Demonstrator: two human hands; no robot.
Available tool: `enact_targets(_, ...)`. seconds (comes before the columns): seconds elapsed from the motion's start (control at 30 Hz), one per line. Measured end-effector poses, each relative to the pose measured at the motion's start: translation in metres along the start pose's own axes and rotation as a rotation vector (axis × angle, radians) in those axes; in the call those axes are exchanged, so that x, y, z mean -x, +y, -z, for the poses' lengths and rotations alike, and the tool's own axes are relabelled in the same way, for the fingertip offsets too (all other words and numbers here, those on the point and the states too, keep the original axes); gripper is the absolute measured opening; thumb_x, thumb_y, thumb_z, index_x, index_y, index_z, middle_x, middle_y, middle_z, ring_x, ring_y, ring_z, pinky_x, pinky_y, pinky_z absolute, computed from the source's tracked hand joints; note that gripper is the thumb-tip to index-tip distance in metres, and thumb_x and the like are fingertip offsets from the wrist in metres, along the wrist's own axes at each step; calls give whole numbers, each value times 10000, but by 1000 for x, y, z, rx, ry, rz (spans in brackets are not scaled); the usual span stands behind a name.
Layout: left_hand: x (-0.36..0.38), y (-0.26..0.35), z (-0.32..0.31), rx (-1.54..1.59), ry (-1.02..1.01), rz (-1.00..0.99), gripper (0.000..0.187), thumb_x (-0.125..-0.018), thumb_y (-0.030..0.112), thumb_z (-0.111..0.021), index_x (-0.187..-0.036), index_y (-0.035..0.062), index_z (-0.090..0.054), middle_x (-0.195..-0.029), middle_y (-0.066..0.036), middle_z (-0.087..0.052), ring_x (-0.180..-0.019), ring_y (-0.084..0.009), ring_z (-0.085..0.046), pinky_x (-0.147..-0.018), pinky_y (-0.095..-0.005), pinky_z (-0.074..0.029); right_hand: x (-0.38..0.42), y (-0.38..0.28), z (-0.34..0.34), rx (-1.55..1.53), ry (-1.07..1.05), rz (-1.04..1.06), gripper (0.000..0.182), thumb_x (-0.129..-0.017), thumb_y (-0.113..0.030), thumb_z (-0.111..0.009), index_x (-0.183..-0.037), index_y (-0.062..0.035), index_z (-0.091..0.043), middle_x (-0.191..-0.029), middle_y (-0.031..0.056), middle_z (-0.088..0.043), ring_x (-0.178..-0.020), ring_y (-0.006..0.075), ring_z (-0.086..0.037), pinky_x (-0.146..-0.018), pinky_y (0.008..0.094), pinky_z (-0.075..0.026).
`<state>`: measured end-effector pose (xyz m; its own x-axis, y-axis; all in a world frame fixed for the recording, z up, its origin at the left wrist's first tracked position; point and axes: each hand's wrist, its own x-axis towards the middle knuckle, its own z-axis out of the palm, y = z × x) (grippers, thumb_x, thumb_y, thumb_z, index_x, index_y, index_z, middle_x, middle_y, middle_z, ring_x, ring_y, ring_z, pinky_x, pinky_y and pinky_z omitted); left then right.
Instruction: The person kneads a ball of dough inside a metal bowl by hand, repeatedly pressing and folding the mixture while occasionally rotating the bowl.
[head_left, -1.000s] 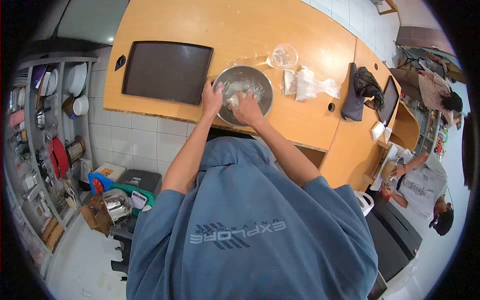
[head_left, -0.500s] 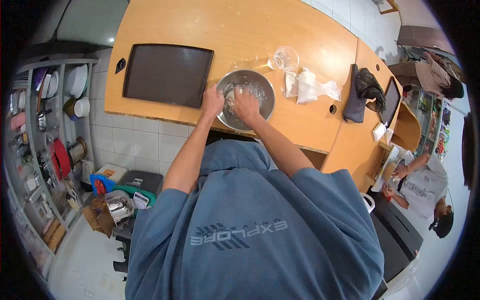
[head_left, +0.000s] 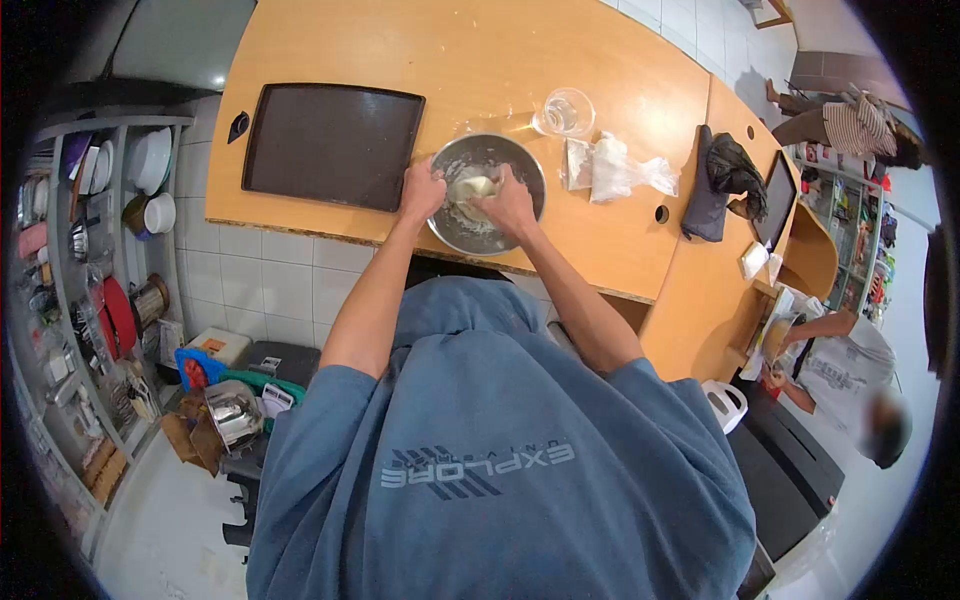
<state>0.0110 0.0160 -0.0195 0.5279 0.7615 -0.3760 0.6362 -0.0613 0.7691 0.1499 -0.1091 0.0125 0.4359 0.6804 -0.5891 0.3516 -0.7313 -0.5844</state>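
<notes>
A round metal bowl (head_left: 522,222) stands near the table's front edge, its inner wall streaked with white residue. Pale dough (head_left: 474,190) lies inside it. My left hand (head_left: 424,192) is closed on the bowl's left rim. Inside the bowl, at the right of the dough, my right hand (head_left: 507,204) has its fingers bent and pressed on the dough. A clear plastic cup (head_left: 568,113) is behind the bowl to the right, and beside it are plastic bags of white powder (head_left: 612,172).
Left of the bowl lies a dark baking tray (head_left: 332,147) on the wooden table (head_left: 480,50). A dark cloth roll (head_left: 706,190) and black bag (head_left: 737,168) lie at the right. A co-worker (head_left: 840,365) handles a bowl at far right; another person (head_left: 850,125) is beyond.
My right hand has shifted slightly right and turned, so more of the dough shows. The dough stands up more from the bowl. At far right, the other person has come further into view.
</notes>
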Motion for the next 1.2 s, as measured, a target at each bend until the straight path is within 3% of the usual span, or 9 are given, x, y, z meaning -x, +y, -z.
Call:
enact_targets(0.1,-2,-6,-2,17,-2,-7,363,-880,45,-570,-1232,39,-658,-1057,-267,-702,-1049,-444,-656,-897,-482,-504,14,15,-24,110,157,144,698,-766,-296,-833,-1243,3,-421,-1294,354,-500,-1020,530,-626,-888,533,-540)
enact_targets(0.13,-2,-8,-4,8,-1,-9,358,-884,53,-572,-1231,43,-660,-1061,-265,-702,-1046,-441,-659,-896,-479,-506,17,16,-28,108,85,127,789,-765,-283,-838,-1310,34,-364,-1283,337,-470,-1088,529,-587,-940,564,-502)
enact_targets(0.23,-2,-11,-8,21,4,-2,338,-891,70,-575,-1215,45,-669,-1078,-258,-703,-1047,-436,-661,-897,-472,-508,26,14,-38,370,42,219,733,-815,-271,-797,-1339,51,-398,-1297,342,-472,-1217,518,-513,-1020,599,-433)
enact_targets(0.33,-5,-19,-11,63,-4,15,307,-917,139,-601,-1196,36,-677,-1083,-253,-706,-1060,-427,-661,-907,-468,-504,26,8,-56,282,123,161,649,-850,-265,-756,-1329,60,-463,-1320,332,-464,-1278,512,-458,-1072,632,-362)
enact_targets(0.57,2,8,0,137,5,37,462,-1028,406,-546,-1139,-21,-684,-1004,-256,-717,-953,-386,-704,-833,-439,-517,12,38,-85,534,135,345,467,-913,-263,-647,-1309,-45,-526,-1356,281,-463,-1220,543,-484,-913,619,-514)
enact_targets(0.83,-5,-1,-7,100,11,-57,372,-1040,325,-536,-1158,6,-687,-1015,-249,-716,-955,-408,-694,-839,-438,-515,-10,15,-77,478,187,240,476,-876,-184,-619,-1330,-117,-492,-1277,287,-477,-1156,535,-532,-864,595,-554)
enact_targets(1.03,-11,6,0,50,-59,-60,270,-983,181,-596,-1192,31,-681,-1050,-245,-715,-1006,-413,-690,-859,-441,-514,-30,21,-76,395,170,181,505,-884,-263,-656,-1310,-77,-457,-1339,300,-473,-1186,546,-519,-950,585,-490)
enact_targets(1.13,-14,-2,-1,18,-62,-107,270,-967,136,-590,-1202,33,-673,-1051,-251,-713,-1028,-424,-682,-865,-444,-514,-32,18,-57,182,12,47,559,-843,-262,-728,-1281,-41,-461,-1334,307,-499,-1179,498,-549,-981,537,-467)
enact_targets(1.2,-14,-5,-1,13,-53,-111,273,-963,120,-583,-1207,33,-668,-1048,-257,-710,-1037,-435,-674,-870,-449,-513,-20,17,-36,55,23,117,592,-819,-300,-756,-1257,-27,-465,-1201,303,-573,-1121,483,-585,-943,531,-482)
